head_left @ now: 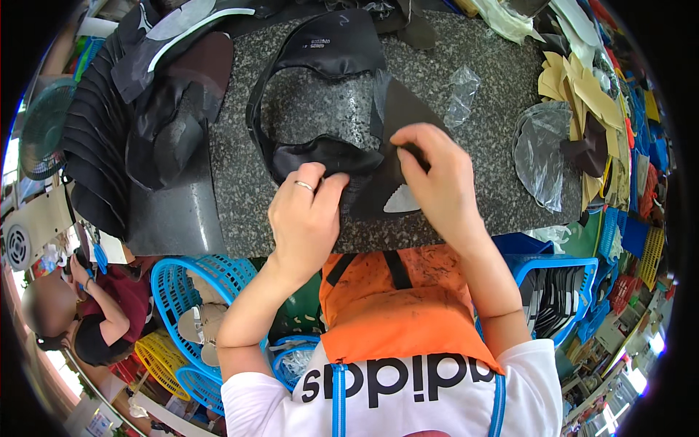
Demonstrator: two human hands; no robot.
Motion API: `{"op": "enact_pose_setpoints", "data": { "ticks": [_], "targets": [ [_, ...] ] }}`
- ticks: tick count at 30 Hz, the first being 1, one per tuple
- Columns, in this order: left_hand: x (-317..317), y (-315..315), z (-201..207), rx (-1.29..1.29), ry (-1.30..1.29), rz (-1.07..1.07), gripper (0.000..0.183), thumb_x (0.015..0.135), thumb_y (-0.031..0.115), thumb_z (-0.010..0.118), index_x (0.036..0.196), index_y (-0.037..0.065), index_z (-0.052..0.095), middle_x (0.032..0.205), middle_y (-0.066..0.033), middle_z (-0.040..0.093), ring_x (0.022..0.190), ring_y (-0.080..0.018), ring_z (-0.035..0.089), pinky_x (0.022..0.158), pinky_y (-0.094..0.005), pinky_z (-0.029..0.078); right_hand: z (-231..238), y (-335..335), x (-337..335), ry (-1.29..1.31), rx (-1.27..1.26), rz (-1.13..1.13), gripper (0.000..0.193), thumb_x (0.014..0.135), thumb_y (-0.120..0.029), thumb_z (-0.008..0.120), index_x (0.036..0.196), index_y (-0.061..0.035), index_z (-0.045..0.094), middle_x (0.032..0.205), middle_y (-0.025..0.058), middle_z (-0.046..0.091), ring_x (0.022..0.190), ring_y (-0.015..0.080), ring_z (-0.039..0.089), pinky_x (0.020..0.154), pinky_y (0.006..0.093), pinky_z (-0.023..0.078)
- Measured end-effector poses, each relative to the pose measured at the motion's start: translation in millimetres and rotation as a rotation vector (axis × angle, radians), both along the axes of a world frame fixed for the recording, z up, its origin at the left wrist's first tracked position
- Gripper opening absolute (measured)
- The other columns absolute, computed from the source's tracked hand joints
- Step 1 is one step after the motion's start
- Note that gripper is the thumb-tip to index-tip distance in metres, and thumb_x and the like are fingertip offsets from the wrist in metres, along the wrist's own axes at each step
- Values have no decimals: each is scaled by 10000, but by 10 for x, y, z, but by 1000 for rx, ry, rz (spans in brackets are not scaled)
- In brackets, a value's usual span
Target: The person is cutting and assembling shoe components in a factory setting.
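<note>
A black leather shoe upper (331, 47) lies in a ring shape on the speckled granite slab (495, 73) before me. On its right side sits a dark, flat, pointed piece (405, 108), with a small pale piece with a jagged edge (400, 199) by its lower side. My left hand (302, 218) is closed, its fingertips pinching the near edge of the black upper. My right hand (440, 182) is closed too, thumb and forefinger pinched together over the dark pointed piece. Whatever lies between those fingertips is mostly hidden.
Stacked black pieces (95, 153) and loose black leather parts (164, 135) cover the left side. Clear plastic sheets (542, 153) and tan pieces (582, 91) lie at right. A blue basket (237, 273) and a blue crate (588, 291) stand below the slab. Another person (109, 313) is at far left.
</note>
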State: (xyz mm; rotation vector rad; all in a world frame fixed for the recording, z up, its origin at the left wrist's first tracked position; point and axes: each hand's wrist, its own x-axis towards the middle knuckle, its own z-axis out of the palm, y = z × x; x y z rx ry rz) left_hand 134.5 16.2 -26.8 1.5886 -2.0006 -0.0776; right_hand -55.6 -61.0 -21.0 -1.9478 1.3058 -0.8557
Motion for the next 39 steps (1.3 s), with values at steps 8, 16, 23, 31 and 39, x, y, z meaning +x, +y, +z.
{"op": "enact_pose_setpoints", "data": {
  "ticks": [8,16,23,31,39],
  "targets": [
    [-113,-33,38,124,27,8,559,724,-19,738,1260,17,584,1109,-139,561,936,-318,577,797,-407,484,-84,-151,-135,-638,378,-322,85,856,44,643,918,-5,611,851,-5,616,803,53,564,713,202,452],
    [-56,-102,-27,-23,168,61,317,740,-110,620,1032,11,597,949,-112,578,771,-292,588,677,-385,497,76,328,151,-209,58,-63,156,796,104,630,885,-23,613,859,99,642,773,216,662,739,315,529],
    [-57,-63,80,65,167,81,290,737,-96,600,986,52,610,910,-100,542,764,-288,579,665,-391,490,-85,460,170,-268,-130,-69,190,760,109,664,880,-37,634,881,98,683,875,260,708,896,421,551],
    [-179,-176,98,187,383,-43,405,648,-75,707,1014,98,671,996,-92,551,914,-277,568,749,-358,485,-215,470,188,-54,-440,68,189,731,16,722,876,-81,650,896,62,693,876,238,701,919,453,542],
    [-36,-218,143,247,246,-130,332,655,-84,666,931,92,610,977,-55,576,867,-279,599,731,-403,500,111,198,-326,305,-285,263,581,655,2,684,1226,-38,584,1163,114,592,1094,312,598,1026,482,458]
  ]
}}
